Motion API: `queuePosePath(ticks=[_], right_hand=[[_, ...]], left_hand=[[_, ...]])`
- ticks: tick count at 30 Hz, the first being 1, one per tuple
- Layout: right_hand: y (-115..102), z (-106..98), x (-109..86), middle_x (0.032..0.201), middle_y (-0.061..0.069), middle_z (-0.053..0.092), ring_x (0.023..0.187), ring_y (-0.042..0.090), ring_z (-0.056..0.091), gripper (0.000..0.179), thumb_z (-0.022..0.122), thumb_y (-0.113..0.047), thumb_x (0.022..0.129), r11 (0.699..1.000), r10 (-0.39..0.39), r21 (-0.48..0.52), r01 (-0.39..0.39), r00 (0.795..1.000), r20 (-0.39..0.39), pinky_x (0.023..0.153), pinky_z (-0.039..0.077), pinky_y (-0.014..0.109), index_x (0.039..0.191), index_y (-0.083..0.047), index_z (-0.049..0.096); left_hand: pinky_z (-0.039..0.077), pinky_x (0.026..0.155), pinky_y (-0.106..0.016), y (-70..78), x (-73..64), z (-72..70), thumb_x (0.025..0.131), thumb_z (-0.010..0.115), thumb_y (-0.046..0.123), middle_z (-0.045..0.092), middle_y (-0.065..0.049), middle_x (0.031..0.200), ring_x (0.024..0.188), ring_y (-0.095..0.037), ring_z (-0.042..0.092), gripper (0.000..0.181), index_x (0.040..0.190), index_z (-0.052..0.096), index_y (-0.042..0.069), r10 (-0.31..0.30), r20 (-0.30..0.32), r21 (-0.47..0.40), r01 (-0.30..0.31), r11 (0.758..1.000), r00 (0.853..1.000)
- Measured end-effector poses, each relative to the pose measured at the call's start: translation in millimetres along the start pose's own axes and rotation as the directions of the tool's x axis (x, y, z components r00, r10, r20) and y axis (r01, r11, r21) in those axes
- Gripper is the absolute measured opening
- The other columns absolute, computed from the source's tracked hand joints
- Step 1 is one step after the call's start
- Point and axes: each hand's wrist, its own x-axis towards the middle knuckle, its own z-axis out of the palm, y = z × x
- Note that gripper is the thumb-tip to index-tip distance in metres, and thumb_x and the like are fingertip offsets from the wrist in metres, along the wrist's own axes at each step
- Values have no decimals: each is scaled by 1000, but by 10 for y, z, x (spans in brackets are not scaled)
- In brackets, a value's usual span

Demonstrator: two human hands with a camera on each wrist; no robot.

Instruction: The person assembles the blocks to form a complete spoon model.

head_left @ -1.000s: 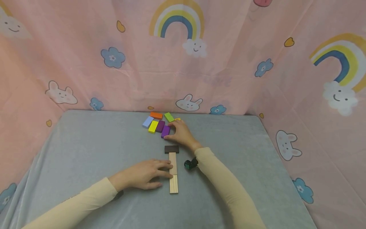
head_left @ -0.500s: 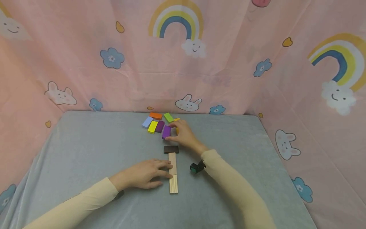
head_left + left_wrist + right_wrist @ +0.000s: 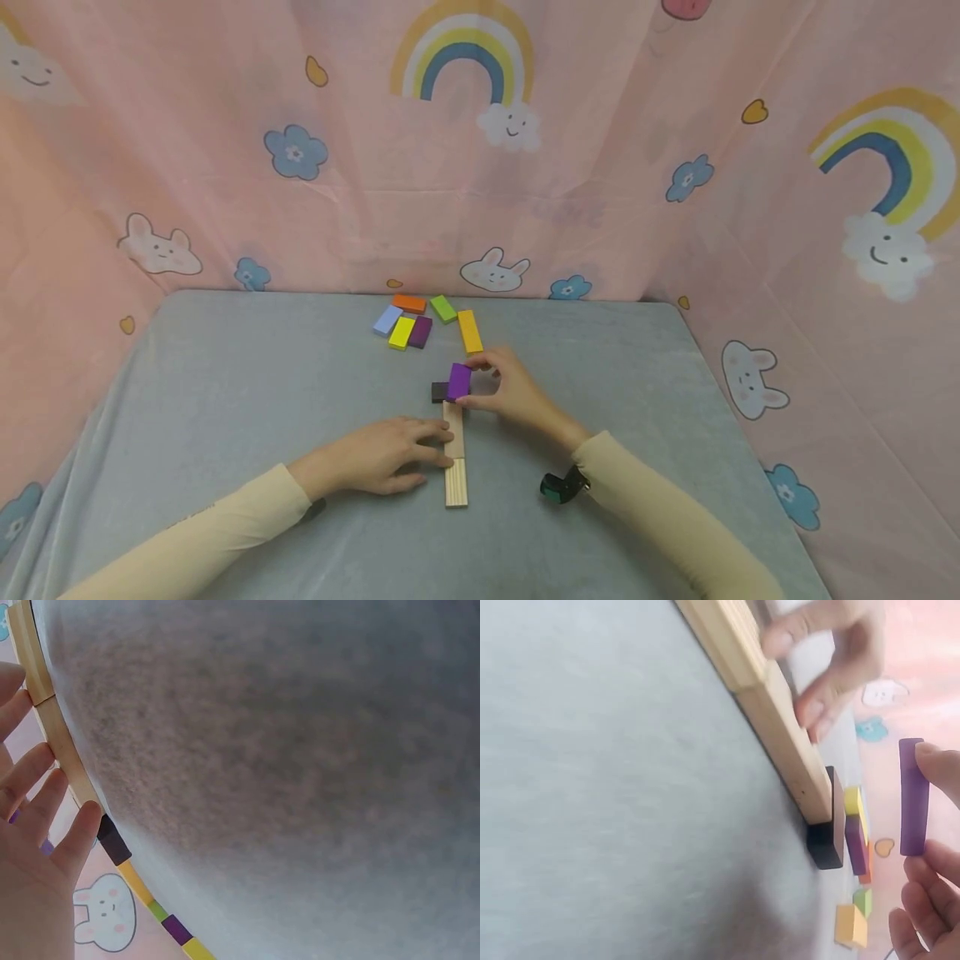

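Note:
Two plain wooden blocks, a far one (image 3: 457, 437) and a near one (image 3: 456, 487), lie end to end in a line. A dark brown block (image 3: 438, 392) lies crosswise at their far end. My left hand (image 3: 375, 460) rests beside the line, its relaxed fingers touching the wood near the joint. Between thumb and fingers my right hand (image 3: 517, 393) pinches a purple block (image 3: 459, 381) by its two ends. In the head view the purple block covers the right part of the dark one; the right wrist view shows it raised off the table (image 3: 630, 787).
Behind lie several loose blocks: orange (image 3: 409, 303), light blue (image 3: 387, 321), yellow (image 3: 402, 332), dark purple (image 3: 421, 332), green (image 3: 443, 309) and amber (image 3: 470, 332). A pink printed curtain (image 3: 345, 225) hangs at the table's back edge.
My right hand has lifted the purple block from the group and carried it nearer, over the dark block. The amber block has come into full view. My left hand stays in place.

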Motion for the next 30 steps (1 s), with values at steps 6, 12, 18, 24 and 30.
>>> queuePosePath(ticks=[6, 12, 18, 24, 30], right_hand=[[33, -38, -312, 115, 0, 62, 111, 22, 55, 55, 87, -36, 74, 999, 10, 51, -10, 1000, 14, 95, 50, 42, 120, -16, 64], [-1, 15, -612, 113, -6, 64, 107, 16, 58, 56, 86, -43, 73, 997, -70, -17, 70, 997, 32, 91, 53, 39, 119, -20, 64], [-44, 188, -896, 113, -9, 64, 107, 8, 57, 57, 86, -47, 71, 980, -192, -34, 194, 981, 34, 91, 51, 30, 117, -22, 64], [-59, 366, -1097, 115, -13, 61, 110, 4, 55, 57, 84, -53, 72, 961, -278, 7, 278, 959, 62, 95, 50, 29, 117, -24, 62], [-52, 498, -1212, 114, -10, 60, 108, 4, 55, 57, 84, -50, 74, 921, -389, 19, 389, 919, 58, 93, 50, 24, 116, -21, 60]], left_hand=[[46, 112, -41, -2, 2, 26, 96, 61, 32, 54, 3, 146, 139, -18, 49, 37, 133, 62, 32, -17, 17, -18, 18, 1000, 1000], [47, 111, -43, -12, 3, 37, 95, 62, 30, 55, 1, 144, 140, -21, 48, 36, 131, 63, 31, -4, 2, -13, 4, 1000, 1000], [47, 110, -43, -22, -2, 46, 95, 63, 28, 56, 2, 144, 140, -22, 48, 36, 131, 64, 32, 4, -16, 12, -4, 1000, 1000], [48, 110, -42, -45, -4, 39, 94, 64, 25, 57, 1, 142, 137, -21, 51, 34, 128, 66, 32, 30, -48, 41, -28, 999, 998], [48, 109, -41, -59, 0, 25, 95, 63, 26, 57, 1, 142, 136, -20, 52, 33, 128, 66, 32, 55, -53, 65, -52, 997, 997]])
